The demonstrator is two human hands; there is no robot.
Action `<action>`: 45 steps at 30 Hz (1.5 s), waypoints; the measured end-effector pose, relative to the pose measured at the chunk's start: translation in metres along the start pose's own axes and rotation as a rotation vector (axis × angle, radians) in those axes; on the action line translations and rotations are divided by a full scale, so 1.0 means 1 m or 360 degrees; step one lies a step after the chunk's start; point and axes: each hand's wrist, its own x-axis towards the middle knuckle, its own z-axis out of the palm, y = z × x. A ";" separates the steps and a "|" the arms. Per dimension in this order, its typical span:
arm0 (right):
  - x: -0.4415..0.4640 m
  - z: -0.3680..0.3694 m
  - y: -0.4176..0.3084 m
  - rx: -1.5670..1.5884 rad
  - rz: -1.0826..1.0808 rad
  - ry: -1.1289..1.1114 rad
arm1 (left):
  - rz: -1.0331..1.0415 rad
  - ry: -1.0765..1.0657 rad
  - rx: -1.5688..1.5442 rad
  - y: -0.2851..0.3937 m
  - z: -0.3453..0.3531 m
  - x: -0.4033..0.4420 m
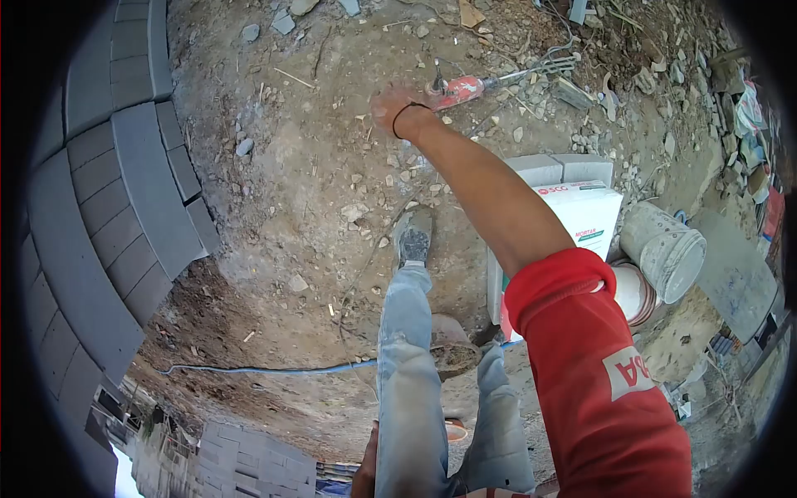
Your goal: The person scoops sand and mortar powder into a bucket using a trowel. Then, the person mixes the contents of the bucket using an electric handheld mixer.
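My right hand, in a red sleeve with a dark band at the wrist, reaches far forward over the dirt. It is blurred, right beside the rear end of a red power tool. A metal shaft runs from the tool to a wire mixing paddle among the rubble. Whether my fingers grip the tool cannot be made out. Low in the view, part of my left hand shows beside my left thigh, its fingers mostly hidden.
Stacked grey blocks line the left side. To the right stand a white mortar bag and a dirty white bucket. A blue hose crosses the ground near a mud-coated bucket between my legs. Stones and rubble lie ahead.
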 end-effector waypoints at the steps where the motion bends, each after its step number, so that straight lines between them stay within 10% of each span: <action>1: 0.004 0.002 0.015 -0.0158 0.0097 -0.0170 | -0.0048 -0.0028 -0.0012 0.011 0.006 -0.011; 6: -0.017 0.010 0.036 -0.0642 0.0549 -0.0894 | -0.0199 -0.0145 -0.0065 0.057 0.031 -0.050; 13: -0.113 0.142 0.116 -0.0258 0.0574 -0.0309 | 0.0670 0.0007 -0.0353 0.120 0.053 -0.063; 18: -0.182 0.008 0.116 -0.0013 0.0330 -0.0327 | 0.0757 0.0329 -0.0197 0.195 0.065 -0.056; 24: -0.300 -0.132 0.114 0.0527 0.0351 0.0032 | 0.1049 0.0195 0.1530 0.131 0.098 0.004; 30: -0.512 -0.202 0.009 0.1968 0.0678 0.1002 | 0.1146 -0.0027 0.1899 0.103 0.144 -0.084; 35: -0.638 -0.193 -0.053 0.3916 0.0543 0.0900 | 0.1302 0.0359 0.1548 0.004 0.160 -0.111; 41: -0.727 -0.097 -0.068 0.3727 0.0779 0.0737 | 0.1039 0.1045 0.2373 -0.160 0.205 -0.099; 45: -0.829 -0.076 -0.116 0.2975 0.1057 0.0396 | 0.1444 0.0789 0.1278 -0.175 0.197 -0.094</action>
